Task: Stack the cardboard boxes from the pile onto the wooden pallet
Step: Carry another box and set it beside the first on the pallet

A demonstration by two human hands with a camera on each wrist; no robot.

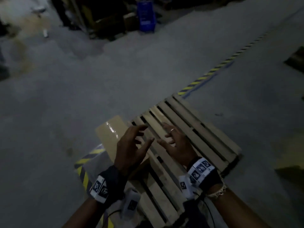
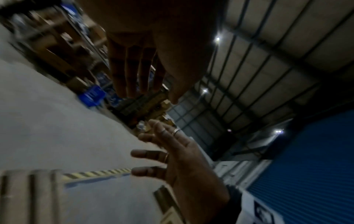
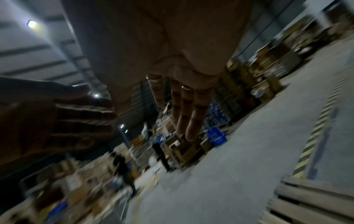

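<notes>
From the head view, both hands hang empty above the wooden pallet [image 1: 185,129], palms turned toward each other. The left hand [image 1: 131,148] has its fingers spread and loosely bent; the right hand [image 1: 176,143], with a ring on one finger, is spread as wide. One cardboard box [image 1: 111,134] lies at the pallet's left edge, under the left hand; whether it rests fully on the slats cannot be told. No pile shows here, so this looks like the gap between one box and the next.

The left wrist view shows the left hand's fingers [image 2: 132,71] straight and close together, gripping nothing, with the right hand's spread fingers [image 2: 151,153] opposite.

The right wrist view confirms that the right hand's fingers [image 3: 184,109] are extended and empty. It is blurred, with cartons stacked far across the floor [image 3: 220,174].

The next move probably calls for turning away to find the pile, then taking a box by two opposite sides.
</notes>
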